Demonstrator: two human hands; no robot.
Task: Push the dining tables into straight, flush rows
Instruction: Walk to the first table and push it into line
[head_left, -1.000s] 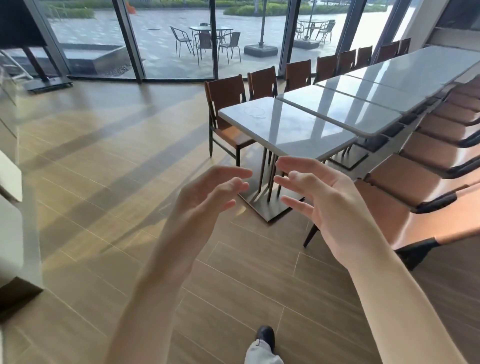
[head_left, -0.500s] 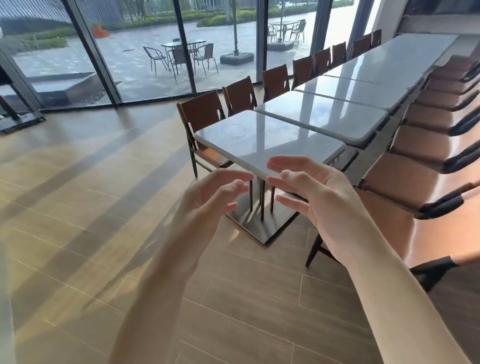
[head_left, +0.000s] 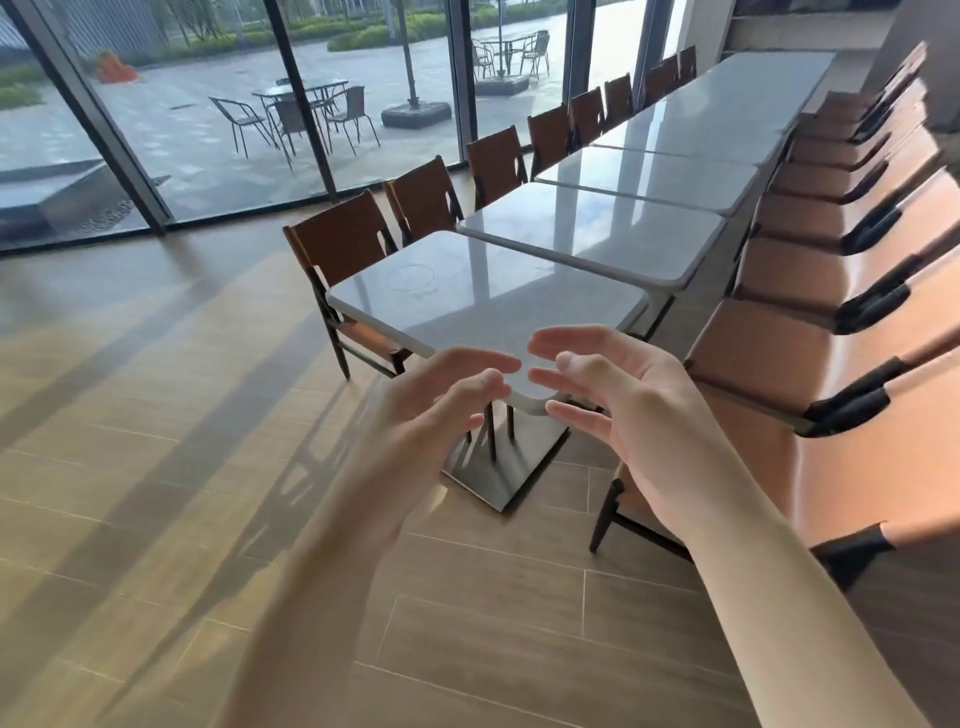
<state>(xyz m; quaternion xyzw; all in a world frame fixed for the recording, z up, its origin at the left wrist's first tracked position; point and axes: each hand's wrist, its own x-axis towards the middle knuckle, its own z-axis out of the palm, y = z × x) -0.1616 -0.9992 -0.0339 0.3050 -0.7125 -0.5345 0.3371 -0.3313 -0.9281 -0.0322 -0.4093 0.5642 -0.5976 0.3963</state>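
I'm coming up on the end of the row with both hands out in front, palms facing each other and fingers loosely spread — my left hand (head_left: 441, 410) and my right hand (head_left: 618, 410) are holding nothing, fingertips close together but not touching, and neither looks to be on the table yet. The thing I'm after is the nearest glossy white square-topped pedestal table (head_left: 483, 306), which is sitting skewed: its corner is pointing at me and its far edge is meeting the next white table (head_left: 597, 234) at an angle instead of flush. My read is that the good way to do this is getting one palm on each side of that near corner and pushing low and even, swinging the top round so its edge is running parallel with the neighbour's, rather than shoving one side and spinning it further. The dark flat metal base plate (head_left: 504, 467) is going to drag on the wood-look plank floor (head_left: 156, 467), so slow pressure is probably the call. Brown slatted-back chairs (head_left: 343, 244) are crowding the window side and the orange padded bench seats (head_left: 810, 291) are lining the other, so I'm watching for snags. Beyond the floor-to-ceiling glass wall (head_left: 218, 130) there's a patio with metal outdoor furniture (head_left: 301, 109).
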